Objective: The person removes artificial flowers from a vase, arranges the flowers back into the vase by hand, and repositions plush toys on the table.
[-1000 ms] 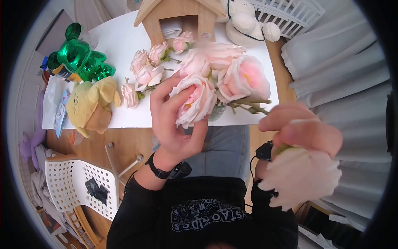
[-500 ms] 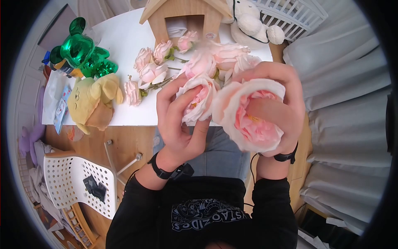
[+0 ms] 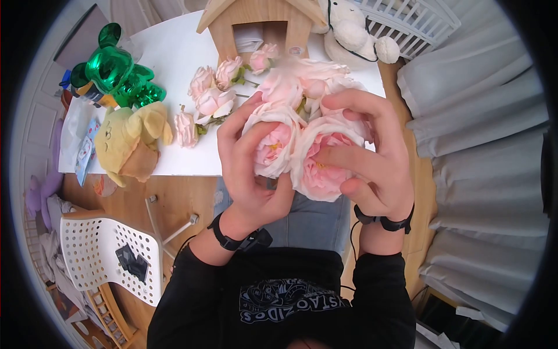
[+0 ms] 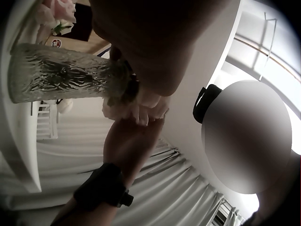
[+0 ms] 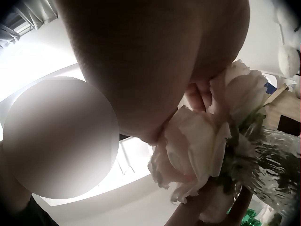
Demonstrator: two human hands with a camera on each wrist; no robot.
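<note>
Head view: in comes the right hand (image 3: 390, 166), gripping the right-hand rose (image 3: 317, 183), now snug against the left-hand rose (image 3: 276, 145) gripped by the left hand (image 3: 247, 189); hands close together, blooms at the glass vase's (image 4: 59, 73) mouth.

I'm in a home. Grey fabric curtains (image 3: 476, 151), a yellow plush toy (image 3: 129, 145) and wood flooring (image 3: 125, 200) surround me.

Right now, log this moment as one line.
left hand: holds left rose | right hand: holds right rose | roses: side by side, at mouth of glass vase | table: small roses lying loose
</note>
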